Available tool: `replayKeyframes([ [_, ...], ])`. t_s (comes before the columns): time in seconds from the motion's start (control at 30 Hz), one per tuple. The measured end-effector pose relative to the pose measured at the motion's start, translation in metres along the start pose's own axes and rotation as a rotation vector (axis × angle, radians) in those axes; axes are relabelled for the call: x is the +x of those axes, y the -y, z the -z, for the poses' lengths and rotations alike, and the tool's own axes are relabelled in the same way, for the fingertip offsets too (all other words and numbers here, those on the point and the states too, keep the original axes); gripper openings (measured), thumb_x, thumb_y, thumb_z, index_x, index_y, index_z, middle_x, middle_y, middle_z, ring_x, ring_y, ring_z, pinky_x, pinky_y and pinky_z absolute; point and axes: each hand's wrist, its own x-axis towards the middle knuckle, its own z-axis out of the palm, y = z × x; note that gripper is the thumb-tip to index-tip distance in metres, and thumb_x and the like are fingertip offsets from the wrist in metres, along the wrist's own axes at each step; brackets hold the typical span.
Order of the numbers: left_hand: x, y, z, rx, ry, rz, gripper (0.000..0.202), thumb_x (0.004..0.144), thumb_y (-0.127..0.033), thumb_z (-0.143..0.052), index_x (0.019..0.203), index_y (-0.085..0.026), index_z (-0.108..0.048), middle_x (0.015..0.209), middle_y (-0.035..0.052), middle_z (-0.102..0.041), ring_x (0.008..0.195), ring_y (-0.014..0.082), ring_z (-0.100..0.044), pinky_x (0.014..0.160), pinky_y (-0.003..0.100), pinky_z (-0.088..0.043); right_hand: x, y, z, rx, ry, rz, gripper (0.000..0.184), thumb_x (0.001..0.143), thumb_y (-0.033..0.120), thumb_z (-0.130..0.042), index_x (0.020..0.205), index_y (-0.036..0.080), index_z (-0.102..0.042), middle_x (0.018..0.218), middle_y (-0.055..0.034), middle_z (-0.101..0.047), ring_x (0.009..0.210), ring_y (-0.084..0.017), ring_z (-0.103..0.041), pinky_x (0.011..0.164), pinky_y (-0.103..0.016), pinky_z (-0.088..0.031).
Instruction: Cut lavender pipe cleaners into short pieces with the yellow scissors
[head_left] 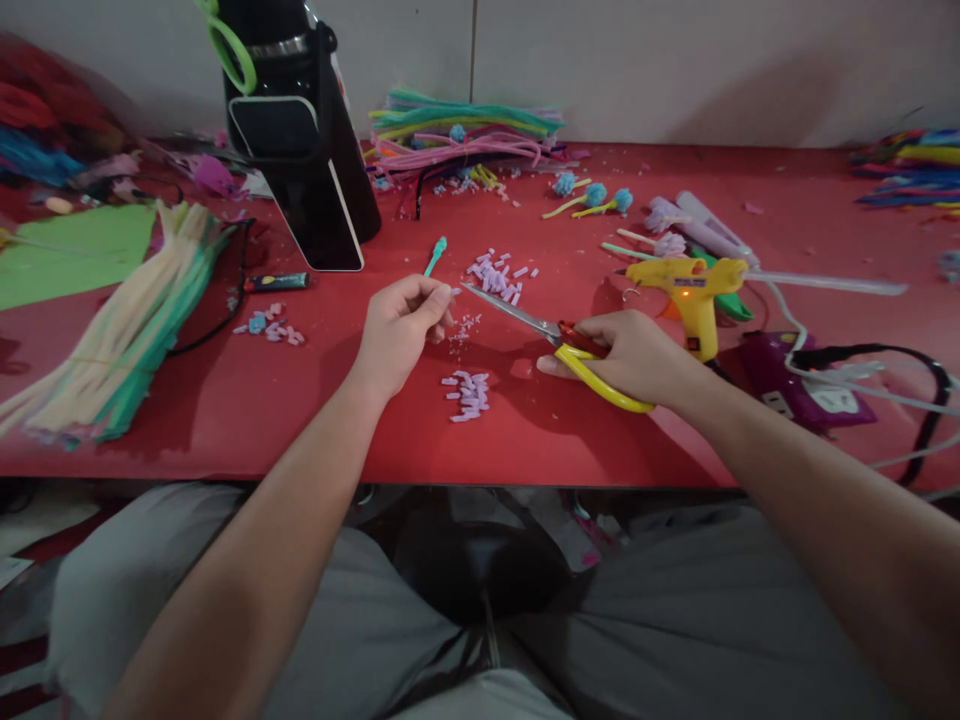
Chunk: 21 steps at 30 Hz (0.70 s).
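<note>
My left hand (403, 322) is closed in a pinch on a thin teal-tipped stick (435, 256) that points up and away over the red table (525, 440). My right hand (634, 355) is wrapped through the yellow handles of a pair of scissors (536, 325). The blades point left, their tip right beside my left fingertips. Two small heaps of cut purple pieces lie nearby, one (466, 393) just below the hands and one (499, 275) beyond the blades.
A yellow glue gun (694, 290) stands right of my right hand, with a purple power strip (802, 385) and cables. A black stand (300, 140) rises at the back left. Pipe-cleaner bundles lie at the left (127, 320) and back (465, 130).
</note>
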Motion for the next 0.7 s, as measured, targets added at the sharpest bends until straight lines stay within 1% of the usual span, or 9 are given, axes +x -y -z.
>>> replayKeyframes([
  [0.13, 0.0003, -0.0012, -0.0010, -0.065, 0.013, 0.040, 0.023, 0.089, -0.021, -0.056, 0.068, -0.017, -0.063, 0.057, -0.0008, -0.054, 0.050, 0.0074, -0.049, 0.047, 0.019, -0.039, 0.0004, -0.0021, -0.0010, 0.011, 0.004, 0.005, 0.065, 0.064, 0.079, -0.069, 0.058, 0.020, -0.043, 0.057, 0.0046, -0.031, 0.055, -0.009, -0.029, 0.047, -0.027, -0.022],
  [0.3, -0.0001, -0.0023, -0.0021, -0.046, 0.018, 0.043, 0.026, 0.091, -0.025, -0.055, 0.066, -0.017, -0.060, 0.056, -0.0013, -0.051, 0.050, 0.0078, -0.047, 0.046, 0.019, -0.038, -0.0011, -0.0043, -0.0015, 0.021, 0.003, 0.010, 0.064, 0.064, 0.078, -0.069, 0.059, 0.020, -0.044, 0.058, 0.0047, -0.032, 0.056, -0.010, -0.029, 0.048, -0.028, -0.023],
  [0.5, -0.0009, -0.0035, -0.0028, -0.013, 0.024, 0.036, 0.027, 0.091, -0.030, -0.059, 0.068, -0.017, -0.061, 0.057, -0.0011, -0.051, 0.051, 0.0076, -0.048, 0.046, 0.019, -0.038, -0.0014, -0.0036, -0.0020, 0.013, 0.002, 0.012, 0.066, 0.064, 0.079, -0.069, 0.059, 0.021, -0.040, 0.059, 0.0048, -0.030, 0.057, -0.010, -0.029, 0.049, -0.028, -0.022],
  [0.7, -0.0009, -0.0029, -0.0042, -0.018, 0.037, 0.044, 0.028, 0.091, -0.030, -0.061, 0.066, -0.017, -0.062, 0.057, -0.0010, -0.053, 0.049, 0.0067, -0.049, 0.046, 0.018, -0.039, -0.0013, -0.0016, -0.0018, -0.014, -0.013, 0.015, 0.068, 0.062, 0.082, -0.068, 0.058, 0.021, -0.039, 0.057, 0.0048, -0.030, 0.056, -0.010, -0.028, 0.048, -0.027, -0.022],
])
